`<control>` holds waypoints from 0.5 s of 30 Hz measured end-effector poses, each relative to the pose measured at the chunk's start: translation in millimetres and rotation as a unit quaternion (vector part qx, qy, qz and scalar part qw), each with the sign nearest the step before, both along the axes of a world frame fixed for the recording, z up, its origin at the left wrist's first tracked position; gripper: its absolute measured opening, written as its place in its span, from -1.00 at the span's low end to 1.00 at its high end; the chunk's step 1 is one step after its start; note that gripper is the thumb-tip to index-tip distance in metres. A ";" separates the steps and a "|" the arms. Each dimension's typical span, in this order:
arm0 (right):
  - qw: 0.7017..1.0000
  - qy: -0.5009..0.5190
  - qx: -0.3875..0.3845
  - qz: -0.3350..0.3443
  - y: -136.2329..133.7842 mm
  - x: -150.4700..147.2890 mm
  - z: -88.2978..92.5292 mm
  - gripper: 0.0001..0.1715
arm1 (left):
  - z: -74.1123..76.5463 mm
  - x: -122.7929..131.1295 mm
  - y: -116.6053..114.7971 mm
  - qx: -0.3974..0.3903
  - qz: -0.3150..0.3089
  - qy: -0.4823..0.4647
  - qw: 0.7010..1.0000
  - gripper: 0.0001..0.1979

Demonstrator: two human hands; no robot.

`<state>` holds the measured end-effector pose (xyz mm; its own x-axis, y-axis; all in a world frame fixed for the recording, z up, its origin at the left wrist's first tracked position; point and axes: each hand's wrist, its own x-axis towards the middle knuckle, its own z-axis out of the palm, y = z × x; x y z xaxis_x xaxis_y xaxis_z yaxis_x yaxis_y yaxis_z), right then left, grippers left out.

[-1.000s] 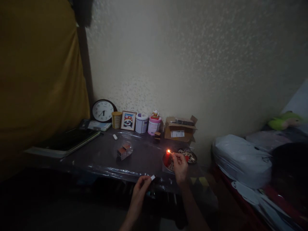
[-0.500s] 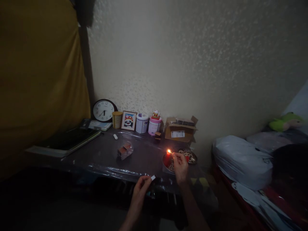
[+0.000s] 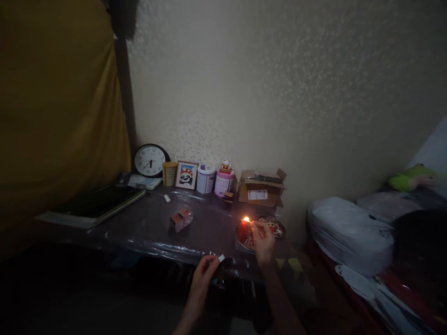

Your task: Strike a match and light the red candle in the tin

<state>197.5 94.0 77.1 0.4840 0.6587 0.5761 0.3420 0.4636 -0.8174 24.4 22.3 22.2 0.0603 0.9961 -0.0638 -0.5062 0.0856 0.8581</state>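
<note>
Between thumb and fingertips, my right hand (image 3: 263, 242) pinches a match (image 3: 250, 221) at the top of a red candle (image 3: 244, 226). A bright flame burns where the match and candle meet. The candle stands on a round patterned tin (image 3: 247, 239), and a similar patterned round lid (image 3: 273, 227) lies behind my right hand. My left hand (image 3: 203, 271) is closed on a small matchbox (image 3: 221, 257) by the table's front edge; a pale end of it sticks out. A plastic-wrapped pack of matchboxes (image 3: 181, 219) sits farther left on the table.
Along the wall stand a clock (image 3: 150, 160), a yellow container (image 3: 169, 174), a panda picture (image 3: 186, 175), two lidded tubs (image 3: 206, 179) and a cardboard box (image 3: 260, 190). A small white object (image 3: 166, 198) lies on the dark table (image 3: 146, 232). White bags (image 3: 351, 235) are piled at right.
The flame at the candle top has changed shape, spreading slightly toward the match. My right hand has shifted very slightly; my left hand stays nearly still.
</note>
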 end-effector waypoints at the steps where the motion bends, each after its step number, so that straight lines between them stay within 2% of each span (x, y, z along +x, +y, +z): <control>1: 1.000 0.011 0.002 0.004 -1.6 -0.9 1.7 -0.79 | 0.1 0.0 0.1 0.001 -0.001 0.002 1.000 -0.71; 5: 0.998 0.054 0.012 0.021 -7.6 -4.1 10.2 -0.80 | 2.0 -1.2 -1.3 0.004 -0.004 0.011 1.000 -0.73; 8: 0.996 0.080 0.020 0.034 -15.3 -1.1 26.0 -0.78 | 1.6 -2.7 -2.2 0.009 -0.001 0.015 1.000 -0.74; 13: 0.991 0.122 0.042 0.039 -49.2 34.6 81.5 -0.76 | -2.2 -3.9 1.0 -0.008 0.023 0.023 0.999 -0.70; 15: 0.979 0.162 0.079 0.097 -64.2 59.2 100.9 -0.77 | -1.4 -3.8 1.7 -0.016 0.037 0.026 0.999 -0.66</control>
<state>256.7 29.8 178.0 0.5325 0.6716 0.5152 -0.0300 0.6232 -0.7815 20.7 24.0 20.8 -0.0169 0.9952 -0.0966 -0.4677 0.0776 0.8805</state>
